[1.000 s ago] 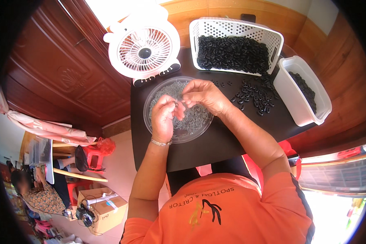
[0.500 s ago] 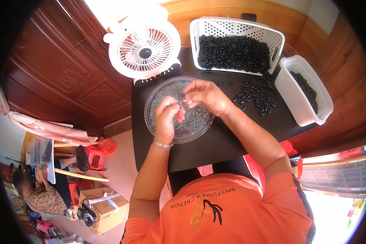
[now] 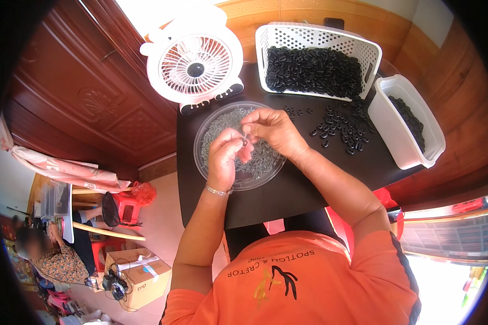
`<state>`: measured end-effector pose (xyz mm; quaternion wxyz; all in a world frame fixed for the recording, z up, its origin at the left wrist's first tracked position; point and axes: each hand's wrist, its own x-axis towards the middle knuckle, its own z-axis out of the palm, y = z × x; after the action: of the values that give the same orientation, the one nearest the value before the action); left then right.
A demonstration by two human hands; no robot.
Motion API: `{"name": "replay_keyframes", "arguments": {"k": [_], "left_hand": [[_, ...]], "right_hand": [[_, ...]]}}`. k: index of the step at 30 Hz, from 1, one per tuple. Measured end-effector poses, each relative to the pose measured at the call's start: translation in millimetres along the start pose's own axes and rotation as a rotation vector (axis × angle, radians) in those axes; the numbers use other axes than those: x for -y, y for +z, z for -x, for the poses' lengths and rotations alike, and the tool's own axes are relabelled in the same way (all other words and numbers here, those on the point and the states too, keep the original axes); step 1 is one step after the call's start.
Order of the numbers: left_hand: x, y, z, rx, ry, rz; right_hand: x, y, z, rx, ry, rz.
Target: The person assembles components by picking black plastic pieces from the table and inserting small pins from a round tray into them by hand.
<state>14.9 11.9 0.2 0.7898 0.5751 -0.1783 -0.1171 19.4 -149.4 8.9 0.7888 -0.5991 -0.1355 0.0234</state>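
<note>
Above a round clear tub of small grey translucent pieces, my two hands meet fingertip to fingertip. My left hand pinches a small dark piece between thumb and forefinger, its other fingers curled below. Against it, the thumb and forefinger of my right hand are pressed together at a tiny pale piece, too small to make out clearly. To the right of the tub, loose black oval pieces with holes lie scattered on the dark table.
A white perforated basket heaped with black pieces stands at the back. Right of it is a white bin with more of them. A white fan stands back left. At far left a person sits near a cardboard box.
My hands stay over the tub, and their fingertips have drawn slightly closer together. The left hand has shifted a little to the right and turned slightly. The view has moved very little.
</note>
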Motion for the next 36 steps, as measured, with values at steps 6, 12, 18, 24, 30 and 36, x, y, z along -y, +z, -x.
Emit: {"name": "replay_keyframes", "arguments": {"k": [6, 12, 18, 24, 30, 36], "left_hand": [[0.2, 2.2, -0.8, -0.014, 0.001, 0.029], [-2.1, 1.5, 0.6, -0.015, 0.026, -0.067], [-1.2, -2.6, -1.7, -0.096, 0.018, -0.133], [1.6, -3.8, -1.5, -0.097, -0.012, -0.132], [1.9, -2.2, -2.5, -0.109, -0.018, -0.131], [4.1, -3.6, -2.3, -0.119, -0.007, -0.133]], "right_hand": [[-6.4, 1.1, 1.6, 0.050, -0.024, 0.025], [5.0, -6.2, 0.1, 0.059, 0.074, -0.059], [9.6, -18.1, -3.1, 0.069, 0.205, -0.118], [10.6, -16.6, -2.6, 0.075, 0.232, -0.103], [10.4, -14.8, -0.7, 0.106, 0.173, -0.051], [12.1, -8.4, 1.6, 0.092, 0.067, 0.091]]}}
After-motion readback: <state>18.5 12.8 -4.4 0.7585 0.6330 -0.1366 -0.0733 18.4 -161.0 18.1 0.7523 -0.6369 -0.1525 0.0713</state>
